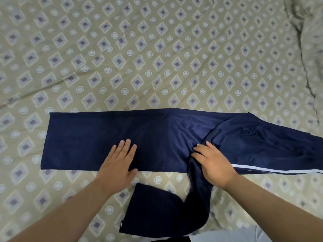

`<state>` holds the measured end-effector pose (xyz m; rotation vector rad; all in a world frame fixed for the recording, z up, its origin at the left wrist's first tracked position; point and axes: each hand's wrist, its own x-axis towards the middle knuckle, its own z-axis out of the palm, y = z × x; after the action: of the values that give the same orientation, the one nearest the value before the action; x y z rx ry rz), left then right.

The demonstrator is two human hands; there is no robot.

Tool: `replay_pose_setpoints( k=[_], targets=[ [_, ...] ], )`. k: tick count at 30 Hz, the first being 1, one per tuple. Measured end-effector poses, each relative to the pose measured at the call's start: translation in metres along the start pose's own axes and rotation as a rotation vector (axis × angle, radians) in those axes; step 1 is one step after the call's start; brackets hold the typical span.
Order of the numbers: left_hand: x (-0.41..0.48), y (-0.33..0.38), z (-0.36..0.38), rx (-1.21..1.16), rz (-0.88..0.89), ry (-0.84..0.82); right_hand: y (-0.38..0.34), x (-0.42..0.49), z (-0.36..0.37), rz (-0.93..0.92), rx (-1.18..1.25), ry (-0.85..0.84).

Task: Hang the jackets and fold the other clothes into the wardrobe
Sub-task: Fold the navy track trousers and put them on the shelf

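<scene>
Evidently soft, light, slippery track pants (pixel 157 135) on bed (pixel 157 49). Left grip (pixel 118 159) flat, pressing leg; right grip (pixel 213 165) curled, bunching crotch fabric. Best hold: hems, waistband.

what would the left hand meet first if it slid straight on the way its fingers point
The left hand lies flat on the trousers; going on, it would cross more of that leg, then the bedsheet. Nothing else shows in that line.

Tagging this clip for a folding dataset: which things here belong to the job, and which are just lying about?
In the job: navy track pants; left hand, flat on one leg; right hand, gripping fabric at the crotch.
Lying about: patterned bedsheet; rumpled bedding at upper right.
</scene>
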<state>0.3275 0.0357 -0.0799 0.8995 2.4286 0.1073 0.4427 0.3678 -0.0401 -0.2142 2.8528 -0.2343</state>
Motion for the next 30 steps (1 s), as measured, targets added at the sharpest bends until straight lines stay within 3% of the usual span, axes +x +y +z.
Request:
replay_pose_setpoints(
  k=[7,10,13,15,18,20,24,26,28,30],
  targets=[
    [-0.015,0.062,-0.003,-0.154,0.086,-0.088,-0.012,-0.006,-0.03,-0.228,-0.081,-0.356],
    [-0.035,0.098,0.003,-0.203,0.251,-0.137,-0.015,0.025,-0.04,-0.095,0.123,-0.443],
    [-0.063,0.131,0.024,0.01,0.39,-0.305,-0.014,0.058,-0.045,0.229,0.53,-0.339],
    [-0.071,0.139,0.034,0.031,0.323,-0.304,-0.01,0.076,-0.047,0.382,0.671,-0.209],
    [-0.065,0.131,0.028,-0.188,0.19,-0.282,-0.005,0.093,-0.05,0.451,0.655,-0.123],
    [-0.055,0.116,0.008,-0.372,0.092,-0.302,-0.001,0.096,-0.05,0.452,0.592,-0.159],
    [-0.033,0.054,-0.05,-0.896,-0.267,-0.265,0.0,0.101,-0.052,0.516,0.668,-0.296],
    [-0.023,0.016,-0.077,-1.082,-0.419,-0.283,0.002,0.107,-0.051,0.468,0.559,-0.342],
    [-0.016,-0.023,-0.097,-0.944,-0.466,-0.392,0.003,0.112,-0.05,0.412,0.459,-0.353],
    [-0.009,-0.061,-0.113,-0.617,-0.435,-0.465,0.004,0.116,-0.047,0.395,0.444,-0.366]
  ],
)
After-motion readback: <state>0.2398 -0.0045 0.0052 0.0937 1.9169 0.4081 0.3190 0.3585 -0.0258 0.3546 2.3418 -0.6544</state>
